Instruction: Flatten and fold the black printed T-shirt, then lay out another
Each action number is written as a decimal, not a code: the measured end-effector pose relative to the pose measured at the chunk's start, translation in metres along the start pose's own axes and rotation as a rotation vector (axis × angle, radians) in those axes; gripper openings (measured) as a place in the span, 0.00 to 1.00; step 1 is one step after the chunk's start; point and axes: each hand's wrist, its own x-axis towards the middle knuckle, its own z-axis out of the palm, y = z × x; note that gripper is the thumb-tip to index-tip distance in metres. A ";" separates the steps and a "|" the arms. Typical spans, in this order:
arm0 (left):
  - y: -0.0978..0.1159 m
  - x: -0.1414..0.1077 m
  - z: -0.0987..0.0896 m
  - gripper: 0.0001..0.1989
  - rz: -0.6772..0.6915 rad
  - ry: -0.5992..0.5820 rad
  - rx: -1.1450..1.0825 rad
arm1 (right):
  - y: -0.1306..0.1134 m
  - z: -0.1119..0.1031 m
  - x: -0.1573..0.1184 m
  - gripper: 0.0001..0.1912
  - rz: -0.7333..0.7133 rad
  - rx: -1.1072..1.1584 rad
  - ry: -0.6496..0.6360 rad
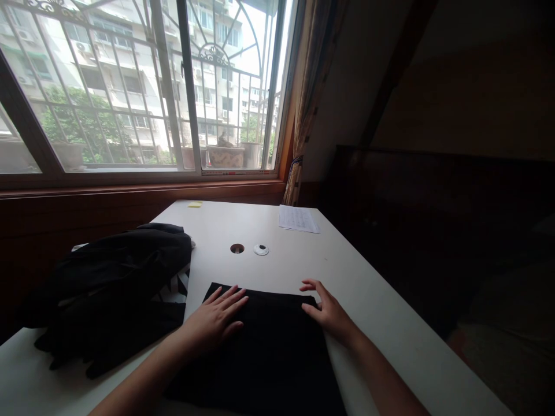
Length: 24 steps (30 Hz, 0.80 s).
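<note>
A black cloth [273, 352] lies flat on the white table [373, 289], its far edge nearly straight. My left hand [217, 315] rests on the cloth's far left part, palm down with the fingers spread. At the far right corner of the cloth is my right hand [327, 312], its fingers apart and curved, with the thumb over the cloth's edge. Nothing is visibly gripped in either hand.
A heap of dark clothing [117, 277] covers the table's left side. Beyond the cloth are a round hole [237, 248], a white round cover [261, 249], papers [298, 219] and yellow notes [195, 204]. A barred window [143, 86] stands behind.
</note>
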 end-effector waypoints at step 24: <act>-0.024 -0.001 0.000 0.24 -0.315 0.016 0.039 | -0.032 0.007 -0.017 0.09 -0.266 -0.121 -0.155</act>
